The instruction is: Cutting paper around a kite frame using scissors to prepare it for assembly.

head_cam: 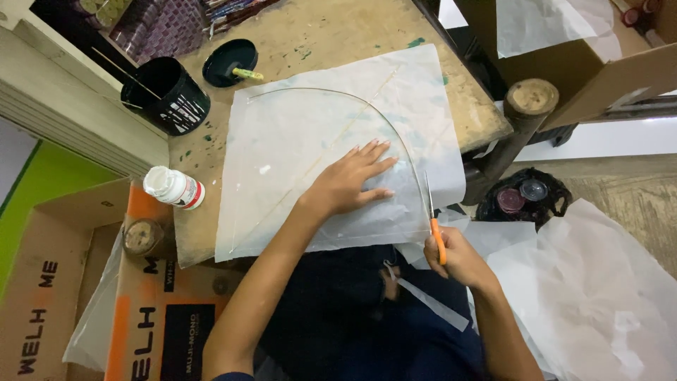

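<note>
A sheet of thin white paper (pixel 296 141) lies on a worn wooden table (pixel 324 35), with a thin curved stick and a straight stick glued under it. My left hand (pixel 349 182) presses flat on the paper, fingers spread. My right hand (pixel 457 257) holds orange-handled scissors (pixel 432 215) at the paper's right edge, the blades pointing up along the curved stick. A cut strip of paper (pixel 430 303) hangs down over my lap.
A white glue bottle (pixel 174 188) lies at the table's left edge. A black cup (pixel 166 95) and a black lid (pixel 229 62) sit at the back left. Cardboard boxes (pixel 151 310) stand on the left; more white paper (pixel 599 296) lies on the floor right.
</note>
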